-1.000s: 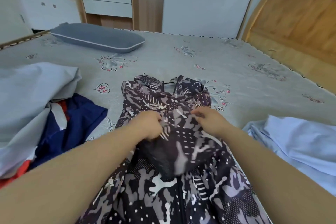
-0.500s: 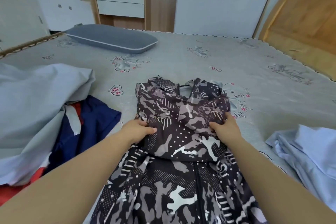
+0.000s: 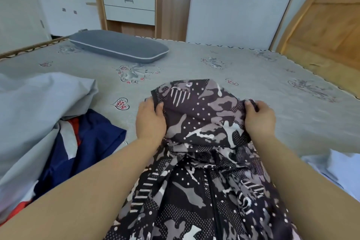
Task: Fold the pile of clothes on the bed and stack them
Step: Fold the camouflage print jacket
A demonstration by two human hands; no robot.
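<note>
head view, the only one i have: i see the jacket [image 3: 196, 161] lying lengthwise across the middle of the bed [image 3: 253, 76], its zip running toward the near edge and its hood end pointing at the far side. my left hand [image 3: 150, 121] pinches the left edge of the hood, thumb on top of the cloth and fingers tucked behind; my right hand [image 3: 259, 119] grips the right edge the same way, so both hands are closed on the fabric and the hood is stretched between them, lifted a little off the bed. toward the left edge of the bed lies a heap with a pale grey garment [image 3: 35, 115] over a navy one with red and white [image 3: 85, 146], and at the right edge a light blue garment [image 3: 335, 169] sits partly out of frame. a grey pillow [image 3: 118, 47] rests near the far left corner. i judge the jacket to be thin, light and rather slick, the kind of cloth that slides off itself and won't hold a crease, so i would keep hold at the hood's side seams, lay it flat onto the back, press it down, then take the shoulders next. the zip line looks like the one stiff part and a fair guide for folding straight.
</note>
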